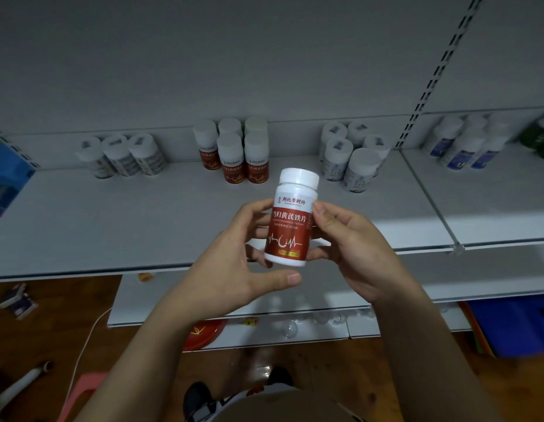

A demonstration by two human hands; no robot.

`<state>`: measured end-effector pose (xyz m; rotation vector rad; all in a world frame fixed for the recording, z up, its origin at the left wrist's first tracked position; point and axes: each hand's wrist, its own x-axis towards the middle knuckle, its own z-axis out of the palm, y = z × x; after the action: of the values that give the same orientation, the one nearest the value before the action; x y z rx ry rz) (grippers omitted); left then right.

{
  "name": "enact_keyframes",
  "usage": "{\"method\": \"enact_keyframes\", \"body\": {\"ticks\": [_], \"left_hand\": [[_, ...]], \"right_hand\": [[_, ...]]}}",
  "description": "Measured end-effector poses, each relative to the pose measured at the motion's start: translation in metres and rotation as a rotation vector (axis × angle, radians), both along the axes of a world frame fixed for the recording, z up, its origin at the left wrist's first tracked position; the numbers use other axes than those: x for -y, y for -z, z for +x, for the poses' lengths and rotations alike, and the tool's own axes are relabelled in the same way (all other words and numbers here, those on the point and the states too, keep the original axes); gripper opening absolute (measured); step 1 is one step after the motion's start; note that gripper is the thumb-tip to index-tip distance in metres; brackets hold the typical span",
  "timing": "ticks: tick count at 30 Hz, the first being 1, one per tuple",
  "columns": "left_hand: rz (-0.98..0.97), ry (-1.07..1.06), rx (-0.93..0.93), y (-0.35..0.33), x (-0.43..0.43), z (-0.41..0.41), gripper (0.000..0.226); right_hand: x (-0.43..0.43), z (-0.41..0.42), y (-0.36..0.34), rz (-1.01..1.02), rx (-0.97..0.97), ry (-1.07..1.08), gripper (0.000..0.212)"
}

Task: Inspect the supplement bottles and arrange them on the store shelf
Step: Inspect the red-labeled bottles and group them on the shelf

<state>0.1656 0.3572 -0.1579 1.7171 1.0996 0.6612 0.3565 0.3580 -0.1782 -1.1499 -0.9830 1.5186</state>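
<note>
I hold a white supplement bottle [290, 220] with a red label and white cap upright in front of the grey shelf [112, 220]. My left hand [234, 263] grips its left side and base, thumb under the bottom. My right hand [349, 248] pinches its right side. On the shelf behind stands a group of several matching red-label bottles [234, 153]. Three white bottles with grey labels [124, 156] stand to the left, and several white bottles with pale blue labels [349, 156] to the right.
A neighbouring shelf section at the right holds blue-label bottles [465, 144] and a green item [538, 138]. A slotted upright [432, 77] divides the sections. Lower shelves hold a red dish [203, 333] and clear items. A blue box [5, 175] sits at the left; wooden floor below.
</note>
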Motion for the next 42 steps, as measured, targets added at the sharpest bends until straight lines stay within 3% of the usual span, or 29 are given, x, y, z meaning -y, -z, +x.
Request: {"method": "enact_keyframes", "body": {"ticks": [4, 12, 20, 27, 34, 38, 42], "left_hand": [[0.021, -0.007, -0.025, 0.0, -0.002, 0.001, 0.09], [0.043, -0.12, -0.004, 0.001, -0.003, 0.008, 0.06], [0.105, -0.196, -0.005, 0.014, -0.003, 0.005, 0.061], [0.1, -0.283, -0.057, 0.011, 0.001, 0.003, 0.056], [0.109, -0.328, -0.16, 0.021, -0.002, -0.011, 0.061], [0.135, -0.342, -0.233, 0.033, -0.009, -0.025, 0.062], [0.181, -0.367, -0.283, 0.046, -0.022, -0.045, 0.06]], "right_hand": [[0.001, 0.001, 0.0, -0.002, -0.039, -0.011, 0.036], [0.002, 0.001, 0.002, 0.047, -0.076, -0.031, 0.038], [0.007, 0.005, -0.001, 0.24, 0.047, -0.127, 0.042], [0.0, -0.01, 0.002, 0.047, 0.078, 0.028, 0.029], [-0.008, -0.025, 0.001, -0.005, 0.164, -0.043, 0.025], [-0.024, -0.037, -0.007, 0.06, 0.327, -0.083, 0.025], [-0.047, -0.063, -0.012, 0.165, 0.811, -0.154, 0.033]]}}
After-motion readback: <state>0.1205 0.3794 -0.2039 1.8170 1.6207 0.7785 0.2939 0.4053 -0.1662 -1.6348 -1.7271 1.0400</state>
